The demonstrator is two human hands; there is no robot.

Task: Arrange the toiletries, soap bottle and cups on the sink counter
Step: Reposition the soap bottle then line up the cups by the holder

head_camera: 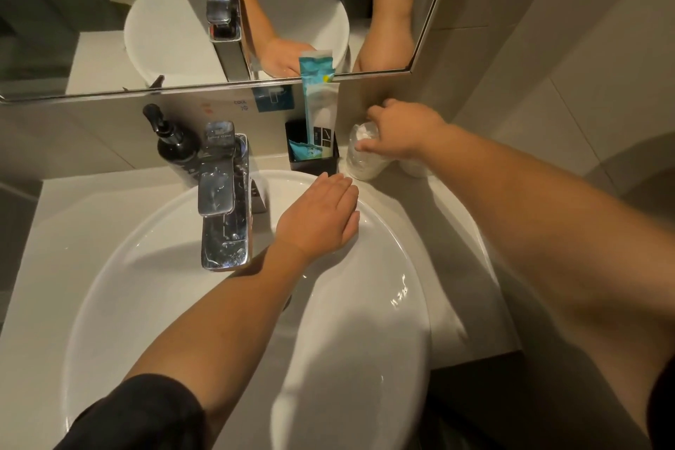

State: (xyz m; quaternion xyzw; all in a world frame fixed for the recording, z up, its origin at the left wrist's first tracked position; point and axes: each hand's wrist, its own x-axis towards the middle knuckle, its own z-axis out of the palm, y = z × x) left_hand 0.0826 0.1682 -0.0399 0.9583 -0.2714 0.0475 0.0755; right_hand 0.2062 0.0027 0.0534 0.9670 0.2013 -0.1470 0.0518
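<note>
Right hand (401,131) grips the wrapped cup (361,157) from above at centre right to place it beside the holder (314,161), while left hand (321,212) lies flat, fingers straight, on the basin (146,267) rim, probably for balance.

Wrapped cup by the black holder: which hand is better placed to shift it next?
Right. The right hand already has its grip on the wrapped cup; the left hand lies flat and open on the basin rim, holding nothing.

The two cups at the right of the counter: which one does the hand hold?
The right hand grips the wrapped cup beside the black holder; the other cup is mostly hidden behind the wrist.
</note>
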